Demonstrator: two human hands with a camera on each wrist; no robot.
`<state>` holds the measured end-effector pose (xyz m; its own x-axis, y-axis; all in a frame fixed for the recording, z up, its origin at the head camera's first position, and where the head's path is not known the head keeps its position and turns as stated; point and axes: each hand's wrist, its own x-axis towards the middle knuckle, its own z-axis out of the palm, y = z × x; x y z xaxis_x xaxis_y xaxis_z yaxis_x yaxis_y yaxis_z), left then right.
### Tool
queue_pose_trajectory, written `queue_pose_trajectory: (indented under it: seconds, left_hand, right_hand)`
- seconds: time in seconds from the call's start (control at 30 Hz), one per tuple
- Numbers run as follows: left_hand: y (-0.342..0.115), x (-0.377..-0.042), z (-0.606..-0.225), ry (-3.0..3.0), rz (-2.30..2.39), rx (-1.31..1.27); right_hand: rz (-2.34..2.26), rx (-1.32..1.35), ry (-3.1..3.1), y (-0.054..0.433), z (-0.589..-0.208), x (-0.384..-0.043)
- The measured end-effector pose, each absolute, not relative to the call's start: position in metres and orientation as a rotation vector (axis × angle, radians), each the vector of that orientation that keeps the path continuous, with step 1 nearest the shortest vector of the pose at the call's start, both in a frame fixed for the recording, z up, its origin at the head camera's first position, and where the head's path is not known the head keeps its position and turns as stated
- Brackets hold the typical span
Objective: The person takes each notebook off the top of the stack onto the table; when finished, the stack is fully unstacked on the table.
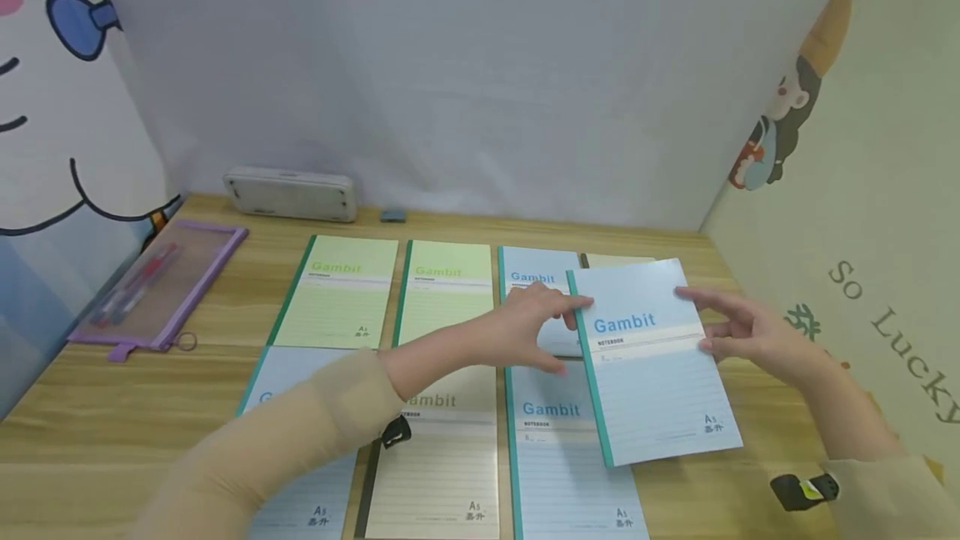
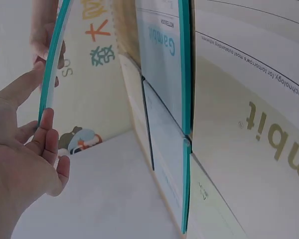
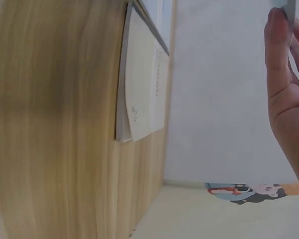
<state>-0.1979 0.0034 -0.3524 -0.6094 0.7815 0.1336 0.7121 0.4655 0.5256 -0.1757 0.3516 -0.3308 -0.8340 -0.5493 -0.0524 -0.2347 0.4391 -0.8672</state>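
Note:
A blue notebook (image 1: 652, 390) with a green spine is held tilted above the right end of the laid-out notebooks. My right hand (image 1: 772, 340) grips its right edge between thumb and fingers. At its spine is my left hand (image 1: 517, 327), one fingertip over the cover and other fingers at the underside edge. In the head view the left thumb stands apart from the spine. The left wrist view shows the notebook's spine (image 2: 52, 59) edge-on by the left fingers. Below lie another blue notebook (image 1: 577, 473) and, partly covered, a cream notebook (image 3: 144, 79).
Two green notebooks (image 1: 345, 298) lie in the back row. In front are a grey-beige notebook (image 1: 442, 465) and a blue one (image 1: 300, 490) partly behind my left sleeve. A purple-edged mesh pouch (image 1: 202, 273), a pale case (image 1: 291, 194) and a small grey-blue block (image 1: 393, 215) are farther back.

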Motion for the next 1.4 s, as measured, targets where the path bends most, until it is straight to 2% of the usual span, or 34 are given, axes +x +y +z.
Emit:
queue_pose_trajectory:
  seconds: [0.3,0.7,1.2,1.4]
  left_hand:
    - [0.031,-0.204,-0.384,2.326,0.666,1.507]
    - [0.054,-0.205,-0.411,2.244,0.491,1.476]
    - [0.071,-0.213,-0.411,2.241,0.055,1.488]
    - [0.076,-0.216,-0.409,2.228,-0.003,1.47]
  right_hand:
    - [-1.212,-0.499,2.479,0.387,-0.36,-0.162]
    - [-1.241,-0.425,2.356,0.414,-0.398,-0.152]
    - [-1.187,-0.334,2.28,0.434,-0.418,-0.132]
    - [-1.085,-0.48,2.368,0.428,-0.414,-0.135]
